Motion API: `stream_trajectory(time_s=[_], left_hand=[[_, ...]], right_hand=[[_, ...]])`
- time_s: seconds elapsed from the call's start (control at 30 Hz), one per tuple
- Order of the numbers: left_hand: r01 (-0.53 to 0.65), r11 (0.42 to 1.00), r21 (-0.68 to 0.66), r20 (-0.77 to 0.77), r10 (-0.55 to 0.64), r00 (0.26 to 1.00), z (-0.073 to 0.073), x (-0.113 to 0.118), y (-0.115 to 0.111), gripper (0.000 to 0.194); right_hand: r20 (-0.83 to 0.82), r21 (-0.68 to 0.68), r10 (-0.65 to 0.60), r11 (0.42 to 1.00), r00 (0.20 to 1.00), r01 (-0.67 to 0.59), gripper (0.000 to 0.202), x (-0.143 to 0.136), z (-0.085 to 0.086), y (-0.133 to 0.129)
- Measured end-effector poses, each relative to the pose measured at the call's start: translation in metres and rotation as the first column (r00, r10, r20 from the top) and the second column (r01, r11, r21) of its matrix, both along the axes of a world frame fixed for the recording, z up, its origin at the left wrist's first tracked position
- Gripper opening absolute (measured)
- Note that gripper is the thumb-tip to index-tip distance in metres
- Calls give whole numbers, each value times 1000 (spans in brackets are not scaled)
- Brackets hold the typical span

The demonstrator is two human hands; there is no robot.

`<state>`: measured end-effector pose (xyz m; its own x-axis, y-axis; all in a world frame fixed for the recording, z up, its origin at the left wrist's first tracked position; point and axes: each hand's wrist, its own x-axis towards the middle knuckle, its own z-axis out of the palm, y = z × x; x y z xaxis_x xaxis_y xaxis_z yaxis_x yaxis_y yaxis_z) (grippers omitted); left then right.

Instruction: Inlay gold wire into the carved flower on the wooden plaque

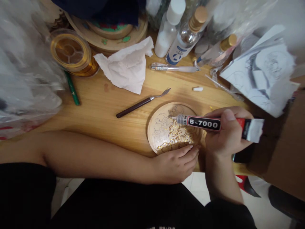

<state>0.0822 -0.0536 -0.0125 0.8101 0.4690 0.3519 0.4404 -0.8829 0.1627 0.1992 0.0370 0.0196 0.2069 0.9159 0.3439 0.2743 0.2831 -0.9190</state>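
B-7000 glue tube (pixel 203 123), gripped in the right hand (pixel 224 138), points over the wooden plate (pixel 153 125) on the desk (pixel 95 108); the left hand (pixel 176 165) rests open against the plate. Light, even squeezing should avoid blobs.

Soft, dim light glints on the gold wire (pixel 178 135), while the outer edges stretch and blur.

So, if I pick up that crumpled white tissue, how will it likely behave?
The tissue will probably flop and weigh very little, since it looks thin and creased. It may tear if tugged, as its edges look ragged. Its raised folds should make it fairly easy to pinch.
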Motion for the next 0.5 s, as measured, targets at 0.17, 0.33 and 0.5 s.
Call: stream_trajectory(time_s=[0.17,0.33,0.5], left_hand=[[-7,1000,2,28,7,1000,-1,0,0,39],[0,1000,0,14,0,1000,0,0,0,39],[-23,1000,9,35,22,999,0,0,1,41]], right_hand=[[22,-16,6,1000,1000,-6,19,-2,0,0],[5,-43,-12,999,1000,12,19,-2,0,0],[-9,-23,-43,999,999,43,17,1,-2,1]])
